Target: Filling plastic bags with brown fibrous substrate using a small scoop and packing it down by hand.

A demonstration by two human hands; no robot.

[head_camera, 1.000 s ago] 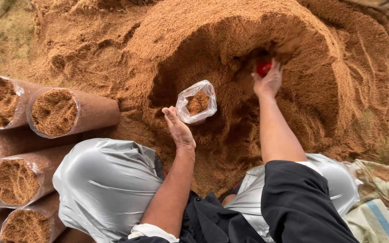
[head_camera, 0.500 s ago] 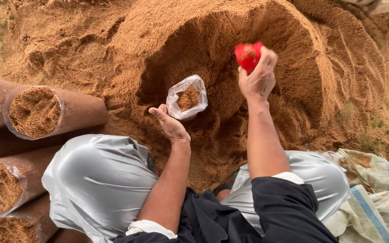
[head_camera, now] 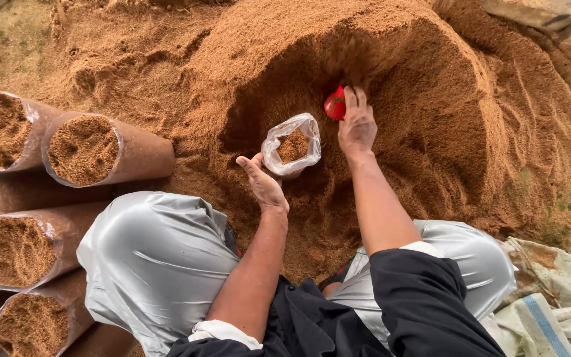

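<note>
At the far left, filled bags [head_camera: 84, 149] of brown sawdust lie stacked on their sides with their open mouths showing. The left hand [head_camera: 264, 185] reaches forward from a bare forearm, palm turned inward and fingers loosely apart, touching the lower edge of a small clear plastic bag [head_camera: 292, 145] that stands open and partly filled at the foot of the sawdust pile [head_camera: 431, 99]. Just to the right, the right hand [head_camera: 357, 125] stretches further out, arm nearly straight, fingers closed around a red scoop [head_camera: 335, 104] pressed into the hollowed face of the pile. At the lower right a striped woven sack [head_camera: 550, 297] lies on the ground.
</note>
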